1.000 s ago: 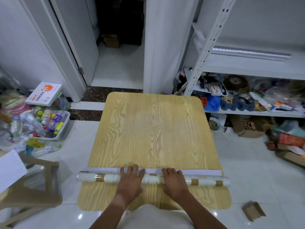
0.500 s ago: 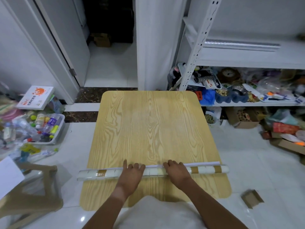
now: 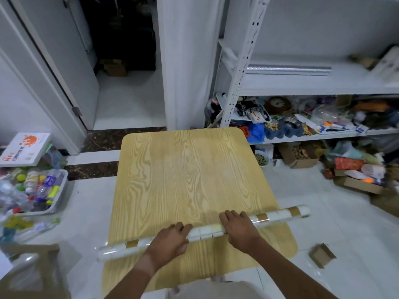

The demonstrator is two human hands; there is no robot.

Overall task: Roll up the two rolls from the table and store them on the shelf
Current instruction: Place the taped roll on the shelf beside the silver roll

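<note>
A long roll with a white and tan tile pattern (image 3: 206, 230) lies fully wound across the near part of the wooden table (image 3: 190, 175), its right end higher than its left. My left hand (image 3: 170, 242) closes around it left of the middle. My right hand (image 3: 239, 228) closes around it just right of the middle. Both ends of the roll stick out past the table's sides. A silver roll (image 3: 289, 69) lies on the white shelf (image 3: 302, 83) at the upper right.
The lower shelf boards (image 3: 302, 117) are packed with clutter. Boxes (image 3: 356, 169) lie on the floor to the right, and a small cardboard piece (image 3: 321, 254) near the table. A bin of bottles (image 3: 32, 188) and a stool (image 3: 32, 275) stand left.
The last flat strip of the sheet has been wound in. My hands went from pressing flat on the roll to gripping it, and its right end has swung away from me.
</note>
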